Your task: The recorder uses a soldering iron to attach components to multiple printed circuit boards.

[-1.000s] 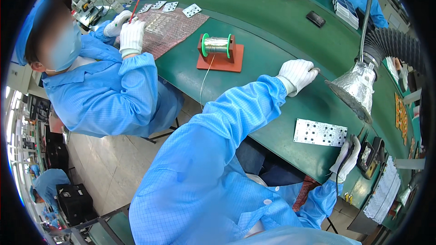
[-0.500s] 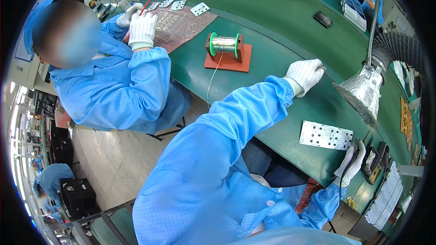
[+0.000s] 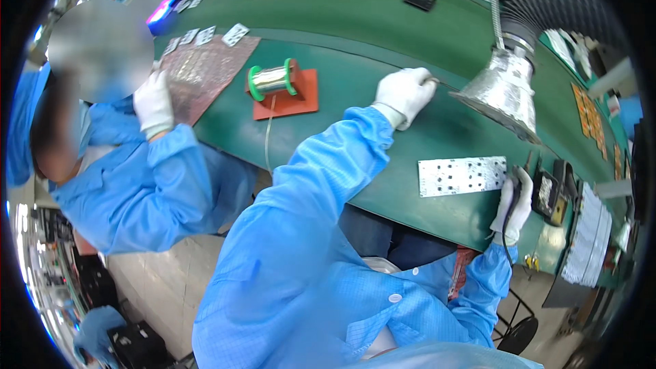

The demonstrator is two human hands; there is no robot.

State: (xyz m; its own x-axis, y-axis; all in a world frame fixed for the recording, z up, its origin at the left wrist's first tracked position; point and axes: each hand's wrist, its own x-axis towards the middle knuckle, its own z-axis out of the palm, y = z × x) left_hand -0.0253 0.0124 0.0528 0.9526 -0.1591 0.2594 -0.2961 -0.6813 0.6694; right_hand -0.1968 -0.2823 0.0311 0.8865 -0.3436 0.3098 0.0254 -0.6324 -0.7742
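Sitting over at 9 o'clock was a co-worker [image 3: 130,195] in blue, one glove [image 3: 154,106] reaching by some bubble wrap [image 3: 205,75] at 10. Then a wire spool [image 3: 271,80] at 11 on its red stand [image 3: 305,96], with a strand [image 3: 267,138] trailing down toward the near bench edge. My left hand [image 3: 403,97] was at half past 1, fingers curled in narrow; something thin showed by the fingertips, honestly couldn't tell what. The board [image 3: 461,175], white with dark spots, lay flat at 3 on the green bench [image 3: 389,188]. A foil funnel [image 3: 502,89] hung at 2. Just past 3, my right hand [image 3: 521,208] was wrapped around a dark corded iron [image 3: 514,197], right beside the board's end. Next to that sat a black holder [image 3: 545,193], then a white pile [image 3: 588,236] at half past 3.
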